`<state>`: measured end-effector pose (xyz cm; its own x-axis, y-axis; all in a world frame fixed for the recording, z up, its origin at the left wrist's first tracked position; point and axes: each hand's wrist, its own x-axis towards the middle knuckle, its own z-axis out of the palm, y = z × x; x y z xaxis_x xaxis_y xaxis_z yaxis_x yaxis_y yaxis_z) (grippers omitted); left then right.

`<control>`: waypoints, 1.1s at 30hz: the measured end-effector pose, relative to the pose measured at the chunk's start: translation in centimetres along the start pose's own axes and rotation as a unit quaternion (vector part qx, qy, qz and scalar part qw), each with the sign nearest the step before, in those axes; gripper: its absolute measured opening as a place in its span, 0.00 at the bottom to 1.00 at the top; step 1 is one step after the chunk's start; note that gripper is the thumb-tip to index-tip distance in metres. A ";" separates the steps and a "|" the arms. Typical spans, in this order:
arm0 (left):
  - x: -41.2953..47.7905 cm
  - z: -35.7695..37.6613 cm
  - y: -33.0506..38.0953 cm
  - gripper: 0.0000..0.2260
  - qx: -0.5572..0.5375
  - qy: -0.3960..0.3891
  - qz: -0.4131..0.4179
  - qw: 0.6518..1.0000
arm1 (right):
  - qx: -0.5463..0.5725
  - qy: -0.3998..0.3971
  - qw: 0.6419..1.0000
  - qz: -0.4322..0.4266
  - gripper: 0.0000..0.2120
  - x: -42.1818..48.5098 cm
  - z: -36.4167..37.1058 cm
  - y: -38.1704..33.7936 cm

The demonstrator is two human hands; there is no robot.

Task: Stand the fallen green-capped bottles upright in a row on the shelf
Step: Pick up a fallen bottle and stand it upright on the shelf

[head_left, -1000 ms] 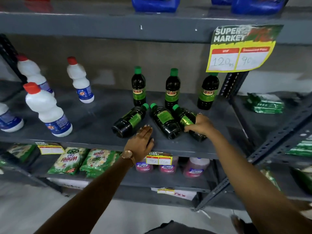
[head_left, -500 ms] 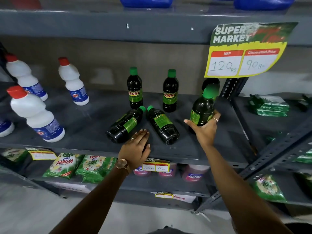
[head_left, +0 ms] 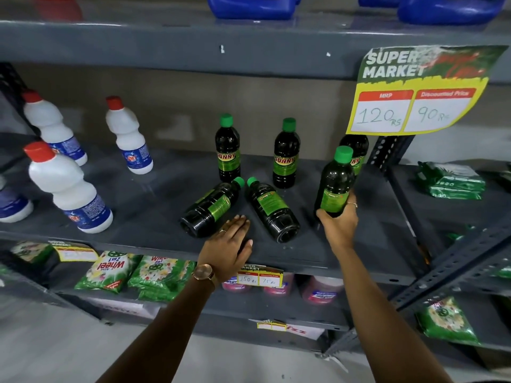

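Observation:
Two dark green-capped bottles lie fallen on the grey shelf (head_left: 154, 194): a left fallen bottle (head_left: 210, 207) and a right fallen bottle (head_left: 272, 212), caps pointing to the back. My right hand (head_left: 338, 223) grips the base of a third bottle (head_left: 336, 183), holding it nearly upright at the right. Behind stand three upright bottles: a left one (head_left: 227, 150), a middle one (head_left: 286, 156) and a right one (head_left: 358, 150), partly hidden by the held bottle. My left hand (head_left: 229, 244) rests flat on the shelf's front edge between the fallen bottles, fingers apart.
White red-capped bottles (head_left: 69, 189) stand on the shelf's left part. A price sign (head_left: 414, 89) hangs from the shelf above at the right. A slanted metal brace (head_left: 453, 261) runs at the right. Green packets (head_left: 110, 272) lie on the lower shelf.
My right hand lifted the rightmost fallen bottle off the shelf and turned it upright, holding it in front of the back-right bottle. My left hand stayed on the shelf edge.

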<state>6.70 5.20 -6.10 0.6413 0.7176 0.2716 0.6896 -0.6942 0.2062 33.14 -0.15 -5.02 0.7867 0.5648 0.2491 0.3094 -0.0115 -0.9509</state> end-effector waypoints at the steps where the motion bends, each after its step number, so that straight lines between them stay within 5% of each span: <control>1: 0.0 0.0 0.0 0.25 0.001 0.001 0.001 1.000 | -0.005 0.000 1.000 -0.007 0.33 -0.1 -0.3 0.2; 9: 0.0 -0.4 0.2 0.25 -0.001 0.008 0.004 1.000 | -0.079 0.087 0.993 -0.005 0.47 0.3 0.8 -1.1; 16: 0.0 -0.3 0.2 0.26 0.003 -0.002 0.000 1.000 | -0.045 0.044 0.998 -0.016 0.31 0.6 -0.3 0.2; 33: 0.1 -0.1 0.6 0.25 0.014 -0.013 -0.011 1.000 | -0.100 0.067 0.992 -0.023 0.39 -6.6 -6.6 0.1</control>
<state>7.15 4.91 -5.85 0.6347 0.7338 0.2425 0.7124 -0.6771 0.1844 31.50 -9.31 -5.54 0.8294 0.4539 0.3256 0.4354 -0.1603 -0.8858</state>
